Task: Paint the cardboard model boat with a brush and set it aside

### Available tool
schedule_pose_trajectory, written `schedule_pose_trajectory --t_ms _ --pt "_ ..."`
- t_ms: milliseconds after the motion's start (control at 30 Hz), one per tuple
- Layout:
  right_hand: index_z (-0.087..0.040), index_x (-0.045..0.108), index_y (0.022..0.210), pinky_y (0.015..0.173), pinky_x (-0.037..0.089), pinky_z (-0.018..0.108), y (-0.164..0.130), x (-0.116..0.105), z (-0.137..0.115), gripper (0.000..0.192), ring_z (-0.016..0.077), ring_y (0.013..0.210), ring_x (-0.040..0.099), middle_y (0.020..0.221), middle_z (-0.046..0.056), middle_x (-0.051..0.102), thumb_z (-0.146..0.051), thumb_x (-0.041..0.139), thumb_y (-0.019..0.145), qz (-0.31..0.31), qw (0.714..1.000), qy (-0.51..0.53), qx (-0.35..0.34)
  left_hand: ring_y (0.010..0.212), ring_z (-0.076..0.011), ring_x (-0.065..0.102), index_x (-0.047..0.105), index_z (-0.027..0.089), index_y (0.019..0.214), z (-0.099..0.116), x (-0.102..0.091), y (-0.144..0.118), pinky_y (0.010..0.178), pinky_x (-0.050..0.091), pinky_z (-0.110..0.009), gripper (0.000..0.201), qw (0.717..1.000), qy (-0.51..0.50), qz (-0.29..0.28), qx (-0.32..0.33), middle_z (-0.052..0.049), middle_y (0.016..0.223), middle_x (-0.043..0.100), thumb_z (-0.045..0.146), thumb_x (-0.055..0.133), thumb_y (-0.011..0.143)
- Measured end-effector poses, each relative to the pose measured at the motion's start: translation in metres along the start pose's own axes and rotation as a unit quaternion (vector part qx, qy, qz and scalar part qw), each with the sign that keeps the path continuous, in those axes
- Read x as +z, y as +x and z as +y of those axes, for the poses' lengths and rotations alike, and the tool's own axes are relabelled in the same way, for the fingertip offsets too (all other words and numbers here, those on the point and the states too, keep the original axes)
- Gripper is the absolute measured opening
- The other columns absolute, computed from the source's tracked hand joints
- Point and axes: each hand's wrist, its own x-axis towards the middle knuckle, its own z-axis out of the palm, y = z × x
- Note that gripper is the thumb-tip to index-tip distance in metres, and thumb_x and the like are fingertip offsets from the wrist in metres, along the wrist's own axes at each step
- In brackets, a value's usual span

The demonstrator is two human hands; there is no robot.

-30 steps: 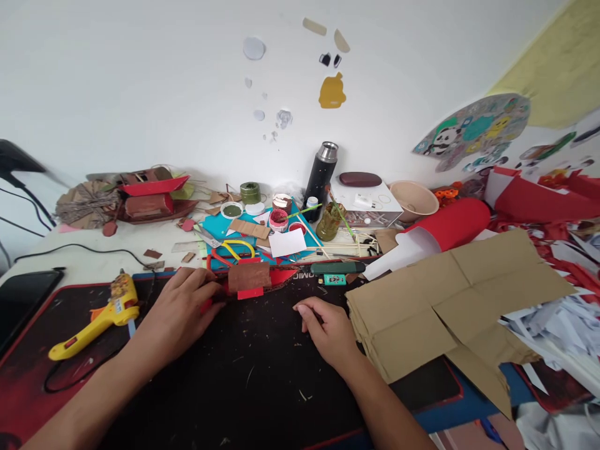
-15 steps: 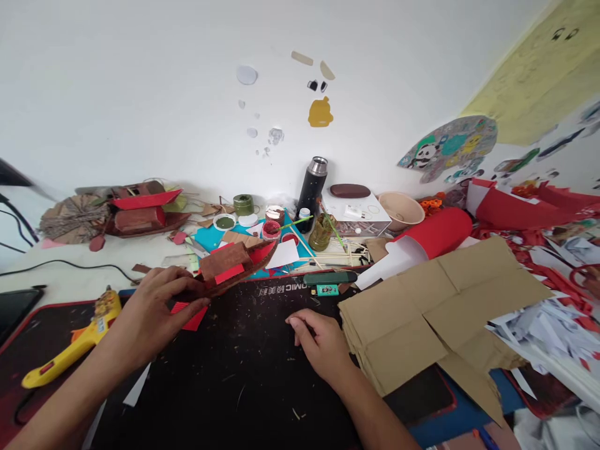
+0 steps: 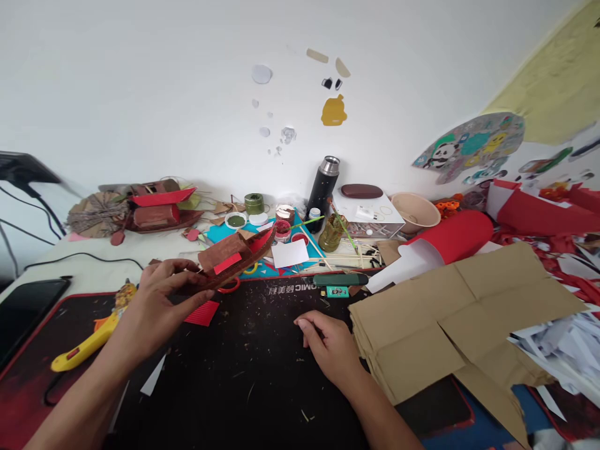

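My left hand (image 3: 171, 294) is closed on the near end of a small brown model boat (image 3: 229, 265), its thumb along the side. The boat has a curved brown cabin roof and red strips, and its pointed tip is tilted up to the right above the mat. Below it lie a red corrugated piece (image 3: 202, 313) and the red loop of a pair of scissors (image 3: 229, 286), partly hidden. My right hand (image 3: 327, 342) rests on the black mat (image 3: 262, 375) with its fingers curled in; whether anything is inside them is hidden.
A yellow glue gun (image 3: 89, 344) lies at the left. Open paint jars (image 3: 282, 230) and a black flask (image 3: 322, 194) stand at the back. Folded cardboard (image 3: 422, 319) covers the right side. More brown boats (image 3: 157, 215) sit at the back left.
The view has shifted a little to the left, so things appear farther right. The boat is tipped up slightly more in my left hand, and the scissors' loop now shows beneath it.
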Motion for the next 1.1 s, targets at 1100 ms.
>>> schedule_pose_trajectory --t_ms 1100 --pt "-0.024 0.082 0.102 0.065 0.052 0.029 0.001 -0.002 0.0 0.037 0.0203 0.063 0.074 0.071 0.001 0.076 -0.041 0.053 0.118 -0.019 0.999 -0.044 -0.025 0.11 -0.0401 0.077 0.077 0.028 0.09 0.012 0.005 -0.001 0.103 0.061 -0.054 0.052 0.959 -0.219 -0.052 -0.175 -0.008 0.108 0.085 0.072 0.089 0.067"
